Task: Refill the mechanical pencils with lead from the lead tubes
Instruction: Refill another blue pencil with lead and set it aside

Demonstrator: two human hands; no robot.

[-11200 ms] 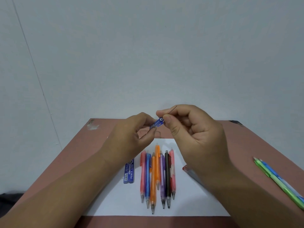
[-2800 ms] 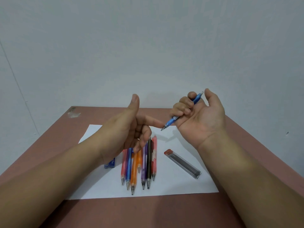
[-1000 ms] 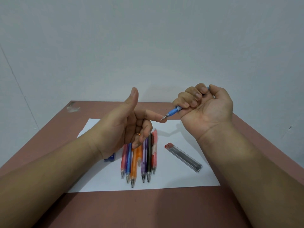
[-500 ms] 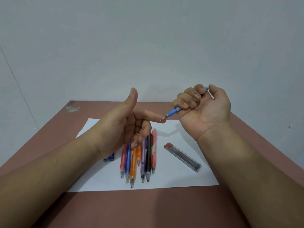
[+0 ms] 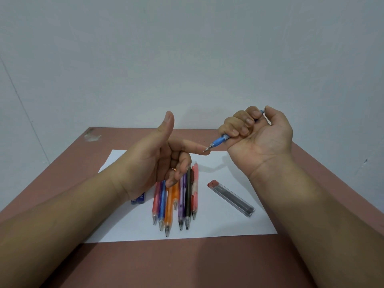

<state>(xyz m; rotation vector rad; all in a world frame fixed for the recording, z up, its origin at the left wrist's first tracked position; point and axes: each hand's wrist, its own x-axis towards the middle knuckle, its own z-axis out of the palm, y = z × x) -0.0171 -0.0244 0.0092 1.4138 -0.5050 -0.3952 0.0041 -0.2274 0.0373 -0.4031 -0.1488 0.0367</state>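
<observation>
Above a matte reddish-brown tabletop (image 5: pixel 207 265), two bare hands are raised over a flat white sheet of paper (image 5: pixel 224 229). Right hand (image 5: pixel 259 138), palm turned toward the camera: four fingers curled round a slim blue plastic mechanical pencil (image 5: pixel 219 140), thumb set at its upper end. Pencil slants down to the left; its metal tip meets the pad of the left forefinger.

Left hand (image 5: pixel 153 163): thumb upright, forefinger stretched straight toward the pencil tip, remaining three fingers curled loosely inward and holding nothing.

On the paper below the left hand, a close row of translucent plastic mechanical pencils (image 5: pixel 176 202) lies side by side, clear conical tips toward the camera. Colours from left: red, blue, two orange, purple, black, pink-red. Upper ends are hidden behind the curled fingers.

Right of the row and apart from it, a clear rectangular plastic lead tube with a red cap (image 5: pixel 231 197) lies diagonally on the paper, dark leads showing through its wall, cap end farther from the camera.

Left of the row, a dark blue lead case with white lettering (image 5: pixel 138 199) lies mostly hidden beneath the left wrist; lettering too covered to read.

Plain pale wall (image 5: pixel 187 59) behind the table. Whitish scuff (image 5: pixel 92 136) on the far left corner of the tabletop.
</observation>
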